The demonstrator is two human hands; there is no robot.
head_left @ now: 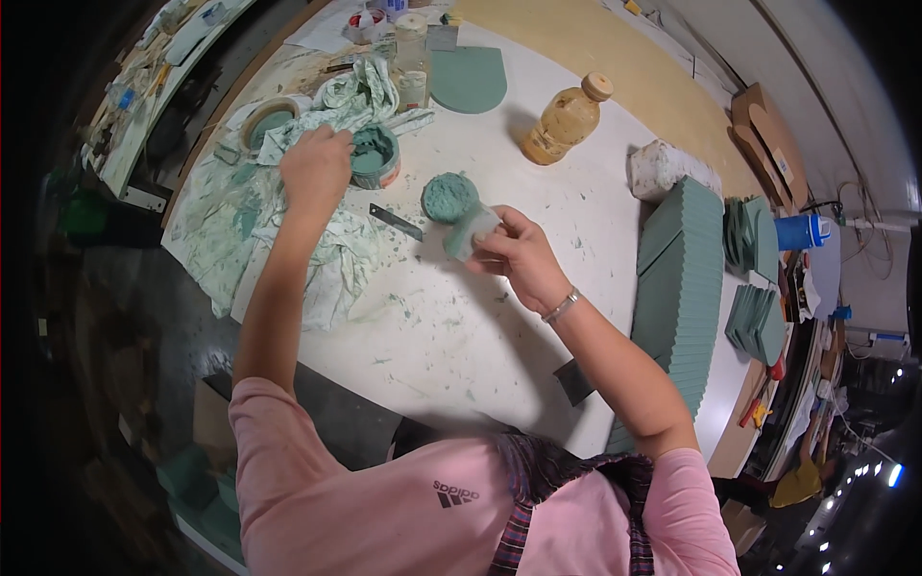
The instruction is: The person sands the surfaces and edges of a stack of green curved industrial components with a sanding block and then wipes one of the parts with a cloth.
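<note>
My left hand (319, 165) is closed, with its fingers bent down on a green-stained rag (357, 92) beside a tub of green paste (375, 156). The fingertips are partly hidden. In my right hand (523, 257), a translucent white spreader (473, 231) with green paste along its edge is pinched between thumb and fingers. Just beyond it, a round mound of green paste (449, 198) lies on the white table (432, 298). A dark flat blade (396, 222) rests between the tub and the spreader.
Paste-smeared plastic sheet (219, 213) and a ring-shaped container (269, 125) lie left. A bottle of yellowish liquid (569, 119), a clear bottle (411, 62) and a green rounded panel (469, 80) stand or lie farther back. Stacked green panels (677, 288) line the right side.
</note>
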